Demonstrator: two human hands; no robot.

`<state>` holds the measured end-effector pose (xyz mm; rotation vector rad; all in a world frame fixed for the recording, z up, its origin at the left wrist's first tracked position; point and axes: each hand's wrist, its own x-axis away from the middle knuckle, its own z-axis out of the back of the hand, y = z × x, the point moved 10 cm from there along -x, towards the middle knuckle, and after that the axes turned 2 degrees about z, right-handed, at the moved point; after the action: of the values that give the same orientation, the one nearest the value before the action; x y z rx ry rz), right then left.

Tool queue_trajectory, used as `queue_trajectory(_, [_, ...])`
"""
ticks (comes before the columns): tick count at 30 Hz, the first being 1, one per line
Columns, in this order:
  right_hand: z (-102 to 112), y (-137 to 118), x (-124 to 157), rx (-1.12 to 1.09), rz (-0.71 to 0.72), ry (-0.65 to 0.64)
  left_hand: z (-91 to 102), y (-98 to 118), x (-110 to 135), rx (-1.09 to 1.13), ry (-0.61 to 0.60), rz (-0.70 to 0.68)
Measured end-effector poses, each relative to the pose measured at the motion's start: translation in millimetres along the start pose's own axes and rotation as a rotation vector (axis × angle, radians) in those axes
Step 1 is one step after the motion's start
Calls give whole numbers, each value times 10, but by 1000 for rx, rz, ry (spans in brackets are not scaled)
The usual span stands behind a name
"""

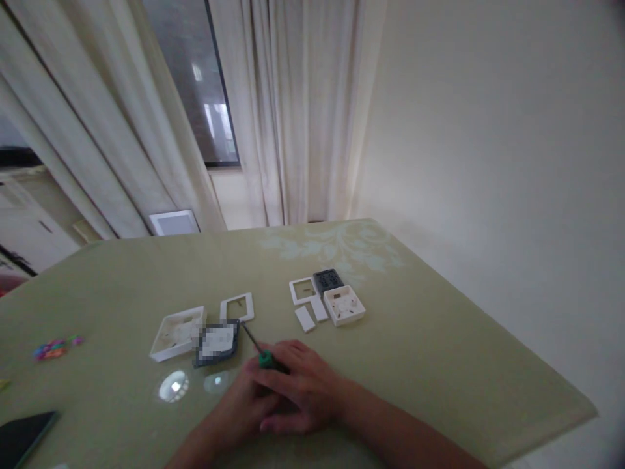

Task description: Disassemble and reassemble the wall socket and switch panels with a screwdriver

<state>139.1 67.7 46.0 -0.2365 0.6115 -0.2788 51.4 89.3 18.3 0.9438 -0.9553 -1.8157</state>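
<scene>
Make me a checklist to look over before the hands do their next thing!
1. Green screwdriver in the right hand: ok.
2. Left hand gripping it too: cannot tell, partly covered.
3. Screwdriver tip touching the dark panel: cannot tell; very close.
4. Left white box open on top: ok.
5. Small bits gathered in one place: not ok; some inside left frame, some inside right frame.

Left forearm (200,443): seen at seven o'clock; worn bare up to the view's edge.
Right forearm (405,423): seen at five o'clock, also bare; its shape is narrowed toward the wrist (342,395).
Left hand (249,397): ungloved, partly hidden.
Right hand (312,384): ungloved; slender fingers (277,380) are shown.
</scene>
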Motion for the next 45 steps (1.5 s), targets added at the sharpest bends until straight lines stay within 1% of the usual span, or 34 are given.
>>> queue_trajectory(1, [-66,-40,-4,9,37,-49,-49,10,-10,79,-36,19])
queue_trajectory(3, [-73,-46,2,21,59,-88,-82,32,-32,186,-49,35])
queue_trajectory(5, [18,34,16,28,10,-71,0,18,-54,205,24,40])
queue_trajectory(7, [105,142,38,37,-64,-49,116,-48,-61,117,105,69])
queue_trajectory(9, [120,206,57,32,-98,-61,218,-108,-55,-53,156,91])
queue_trajectory(11, [89,214,66,13,-83,-83,271,-127,-48,-212,170,78])
queue_trajectory(13, [64,213,69,-4,-70,-86,283,-118,-44,-293,167,47])
queue_trajectory(18, [43,213,56,-18,-73,-93,233,-91,-45,-307,140,13])
queue_trajectory(23, [50,174,34,-19,-30,-85,247,-49,-36,-319,159,-4])
queue_trajectory(26, [68,215,46,6,-60,-46,289,-23,-32,-354,188,-4])
queue_trajectory(30, [77,262,78,17,-102,-18,286,16,-32,-355,175,-35])
queue_trajectory(32, [119,267,91,15,-105,21,295,9,-32,-363,182,-32])
queue_trajectory(34, [238,322,113,-6,-151,124,331,-5,-33,-358,214,-17])
queue_trajectory(38, [598,606,243,-134,-375,418,438,-30,-46,-240,284,48])
queue_trajectory(40, [728,747,313,-210,-470,509,475,-34,-55,-143,290,86])
queue_trajectory(42, [797,852,351,-263,-530,536,532,-45,-47,-25,321,124])
queue_trajectory(45, [780,960,367,-344,-598,492,660,-127,19,202,456,179])
